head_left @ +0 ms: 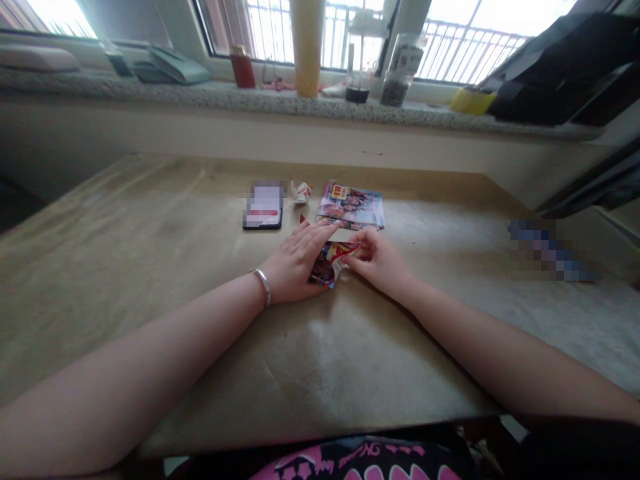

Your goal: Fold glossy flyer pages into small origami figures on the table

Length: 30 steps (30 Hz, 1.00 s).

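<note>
A piece of colourful printed paper (324,264), bent and partly folded, lies before me on the table. My left hand (296,257), with a silver bangle at the wrist, rests flat across it with fingers stretched out and thumb apart, covering much of it. A red corner pokes out beyond those fingers. The paper's right edge is pinched between the thumb and fingers of my right hand (375,257). Just past my hands lie colourful printed flyers (357,205), with a crumpled or folded white-and-red paper piece (301,193) to their left.
A phone (263,207), its screen blurred, lies left of the paper piece. At the far right is a blurred bluish long object (550,250). Bottles and jars, among them a red-bodied one (243,68), line the granite windowsill (200,97) behind the table (165,267).
</note>
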Tool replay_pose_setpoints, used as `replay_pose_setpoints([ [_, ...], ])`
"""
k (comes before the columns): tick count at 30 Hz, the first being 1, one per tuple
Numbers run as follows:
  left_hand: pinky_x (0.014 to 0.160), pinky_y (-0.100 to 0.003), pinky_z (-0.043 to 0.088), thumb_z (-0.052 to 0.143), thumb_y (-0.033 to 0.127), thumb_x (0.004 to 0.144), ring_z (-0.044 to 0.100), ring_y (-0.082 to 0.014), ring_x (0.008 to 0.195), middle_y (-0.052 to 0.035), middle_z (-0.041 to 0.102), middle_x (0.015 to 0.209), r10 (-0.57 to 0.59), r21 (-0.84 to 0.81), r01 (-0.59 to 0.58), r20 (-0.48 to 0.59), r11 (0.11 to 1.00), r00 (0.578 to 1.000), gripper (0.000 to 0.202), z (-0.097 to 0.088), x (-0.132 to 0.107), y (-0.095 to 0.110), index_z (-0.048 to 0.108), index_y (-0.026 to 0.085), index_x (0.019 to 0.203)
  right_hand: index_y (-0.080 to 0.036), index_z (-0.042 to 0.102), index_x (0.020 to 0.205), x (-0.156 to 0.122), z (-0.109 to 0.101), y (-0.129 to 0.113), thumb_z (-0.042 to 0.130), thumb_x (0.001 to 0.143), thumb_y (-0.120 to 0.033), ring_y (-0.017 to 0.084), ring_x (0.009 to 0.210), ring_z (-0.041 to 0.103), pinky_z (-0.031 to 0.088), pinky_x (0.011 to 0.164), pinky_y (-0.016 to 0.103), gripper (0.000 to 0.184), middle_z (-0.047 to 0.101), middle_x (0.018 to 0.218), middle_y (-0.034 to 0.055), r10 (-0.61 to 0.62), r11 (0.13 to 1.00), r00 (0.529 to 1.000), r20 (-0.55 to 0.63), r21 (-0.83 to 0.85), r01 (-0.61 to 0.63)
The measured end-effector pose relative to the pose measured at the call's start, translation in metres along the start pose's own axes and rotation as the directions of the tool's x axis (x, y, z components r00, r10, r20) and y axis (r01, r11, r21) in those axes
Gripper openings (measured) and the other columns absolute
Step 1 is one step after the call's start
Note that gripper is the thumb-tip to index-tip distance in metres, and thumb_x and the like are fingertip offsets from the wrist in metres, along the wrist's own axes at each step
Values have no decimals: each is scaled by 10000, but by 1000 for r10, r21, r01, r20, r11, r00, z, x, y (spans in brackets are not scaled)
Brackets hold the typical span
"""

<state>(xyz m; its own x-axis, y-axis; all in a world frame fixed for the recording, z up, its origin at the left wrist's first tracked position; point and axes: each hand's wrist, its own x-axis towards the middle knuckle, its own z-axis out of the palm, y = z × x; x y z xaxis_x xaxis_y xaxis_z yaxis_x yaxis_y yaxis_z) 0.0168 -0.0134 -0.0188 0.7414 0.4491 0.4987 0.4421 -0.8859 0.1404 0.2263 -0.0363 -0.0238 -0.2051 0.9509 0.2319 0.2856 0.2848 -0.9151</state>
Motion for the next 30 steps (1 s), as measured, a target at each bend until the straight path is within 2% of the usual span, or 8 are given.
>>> replay_pose_setpoints([
  [4, 1171, -522, 160, 648, 403, 732, 367, -316, 1347, -171, 407, 1443, -25, 57, 24, 17, 998, 1000, 906, -3, 1, 2, 188, 132, 1464, -211, 489, 745, -2, 1, -2, 663, 742, -337, 120, 577, 554, 438, 543, 252, 215, 592, 662, -15, -23, 998, 999, -38, -60, 21],
  [7, 1183, -518, 80, 633, 483, 752, 432, -298, 1301, -159, 475, 1393, -5, 75, 1, 59, 997, 998, 898, -7, 2, 5, 218, 127, 1463, -210, 484, 715, -2, 1, -1, 627, 790, -379, 129, 618, 567, 452, 570, 260, 233, 611, 704, 1, -64, 994, 996, -57, -87, 59],
  [11, 1178, -536, 19, 608, 597, 746, 473, -298, 1261, -133, 537, 1329, 12, 99, -18, 65, 995, 998, 939, -10, 3, 10, 214, 158, 1476, -209, 482, 700, -3, -2, 0, 606, 815, -371, 115, 580, 507, 414, 533, 246, 234, 572, 661, -16, -92, 985, 990, -108, -156, 75],
  [14, 1173, -547, 29, 608, 593, 739, 500, -299, 1226, -134, 542, 1316, -20, 126, 12, 59, 992, 998, 966, -11, 3, 11, 178, 159, 1488, -206, 494, 698, -3, -3, -1, 605, 820, -382, 103, 546, 478, 398, 504, 238, 241, 550, 630, -27, -73, 986, 990, -120, -156, 54],
  [20, 1177, -536, 70, 613, 585, 730, 529, -294, 1171, -129, 574, 1248, -44, 152, 38, 34, 988, 998, 956, -10, 2, 12, 221, 137, 1479, -200, 527, 746, -2, -3, -3, 635, 793, -455, 109, 535, 548, 482, 518, 262, 281, 604, 658, -15, 8, 999, 987, -161, -45, -15],
  [25, 1182, -524, 83, 620, 570, 733, 522, -292, 1175, -129, 574, 1238, -46, 161, 42, 21, 986, 999, 941, -9, 2, 13, 242, 129, 1474, -198, 537, 745, -2, -3, -5, 670, 763, -459, 95, 513, 557, 500, 494, 245, 294, 612, 647, -24, 0, 1000, 978, -208, 6, 1],
  [30, 1176, -522, 126, 659, 517, 732, 538, -282, 1156, -110, 588, 1221, -58, 179, 62, -25, 982, 998, 956, -11, 3, 12, 198, 160, 1489, -209, 538, 768, 0, -4, -2, 693, 752, -429, 82, 521, 538, 515, 501, 233, 270, 591, 647, -44, -32, 998, 970, -242, 52, 46],
])
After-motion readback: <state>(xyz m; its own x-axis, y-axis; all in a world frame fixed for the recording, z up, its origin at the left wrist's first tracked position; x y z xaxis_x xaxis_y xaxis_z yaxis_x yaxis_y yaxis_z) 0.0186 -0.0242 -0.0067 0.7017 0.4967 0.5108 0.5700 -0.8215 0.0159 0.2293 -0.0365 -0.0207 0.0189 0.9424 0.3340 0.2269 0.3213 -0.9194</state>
